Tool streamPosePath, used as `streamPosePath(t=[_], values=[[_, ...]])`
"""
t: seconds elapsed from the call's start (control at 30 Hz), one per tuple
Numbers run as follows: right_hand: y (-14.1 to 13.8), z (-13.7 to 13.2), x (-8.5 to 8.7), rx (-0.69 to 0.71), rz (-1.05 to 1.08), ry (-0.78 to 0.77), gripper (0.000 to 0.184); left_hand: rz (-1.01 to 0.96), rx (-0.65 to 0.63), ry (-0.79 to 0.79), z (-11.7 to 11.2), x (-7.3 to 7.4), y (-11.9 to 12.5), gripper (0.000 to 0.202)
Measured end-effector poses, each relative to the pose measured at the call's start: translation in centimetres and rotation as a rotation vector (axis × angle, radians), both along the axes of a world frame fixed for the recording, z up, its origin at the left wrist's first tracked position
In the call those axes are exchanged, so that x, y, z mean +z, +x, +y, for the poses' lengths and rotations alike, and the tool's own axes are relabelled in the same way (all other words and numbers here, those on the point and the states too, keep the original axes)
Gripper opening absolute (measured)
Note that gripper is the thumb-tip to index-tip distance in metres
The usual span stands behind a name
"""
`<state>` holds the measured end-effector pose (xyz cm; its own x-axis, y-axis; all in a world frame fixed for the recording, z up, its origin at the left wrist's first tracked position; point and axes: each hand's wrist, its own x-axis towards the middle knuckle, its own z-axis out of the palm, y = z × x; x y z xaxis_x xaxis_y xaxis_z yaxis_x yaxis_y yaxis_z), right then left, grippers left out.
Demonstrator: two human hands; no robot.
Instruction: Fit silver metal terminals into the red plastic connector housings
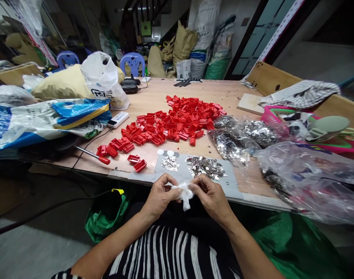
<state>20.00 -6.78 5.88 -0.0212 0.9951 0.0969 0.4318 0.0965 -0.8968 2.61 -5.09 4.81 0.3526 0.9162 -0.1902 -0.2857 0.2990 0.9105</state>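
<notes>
My left hand (160, 194) and my right hand (209, 194) meet just below the table's front edge, both pinched on a small crumpled clear plastic bag (184, 195). Right beyond them a grey sheet (232, 182) lies on the table with two small heaps of shiny metal parts (205, 167). Further back spreads a big pile of red plastic housings (177, 123), with a few loose ones (137, 162) near the front edge.
Clear bags of metal parts (237, 137) lie at the right, beside a pink basket (281, 116). A red-handled screwdriver (93, 154), a white power strip (118, 119) and plastic sacks (43, 120) are at the left. A green bag (107, 217) sits under the table.
</notes>
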Motion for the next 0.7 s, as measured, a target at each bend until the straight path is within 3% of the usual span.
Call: streamPosePath(t=[0.1, 0.2, 0.33, 0.4, 0.5, 0.7], values=[[-0.5, 0.2, -0.5, -0.096, 0.153, 0.003, 0.025, -0.125, -0.003, -0.050, -0.2, 0.2, 0.2, 0.029], [-0.6, 0.8, -0.8, -0.100, 0.229, 0.002, 0.026, -0.116, -0.018, -0.024, -0.2, 0.3, 0.1, 0.025], [-0.3, 1.4, -0.9, 0.024, 0.253, -0.064, 0.025, 0.222, -0.032, 0.265, 0.0, 0.1, -0.2, 0.027], [-0.1, 1.4, -0.8, 0.004, 0.267, -0.072, 0.023, 0.382, 0.003, 0.408, 0.0, 0.0, -0.3, 0.023], [0.2, 1.0, -0.3, -0.052, 0.177, 0.021, 0.020, 0.449, 0.073, 0.457, 0.1, -0.3, -0.2, 0.015], [0.4, 0.0, 1.0, 0.167, -0.105, -0.024, 0.011, 0.433, 0.083, 0.458, 0.2, -0.6, -0.1, 0.005]])
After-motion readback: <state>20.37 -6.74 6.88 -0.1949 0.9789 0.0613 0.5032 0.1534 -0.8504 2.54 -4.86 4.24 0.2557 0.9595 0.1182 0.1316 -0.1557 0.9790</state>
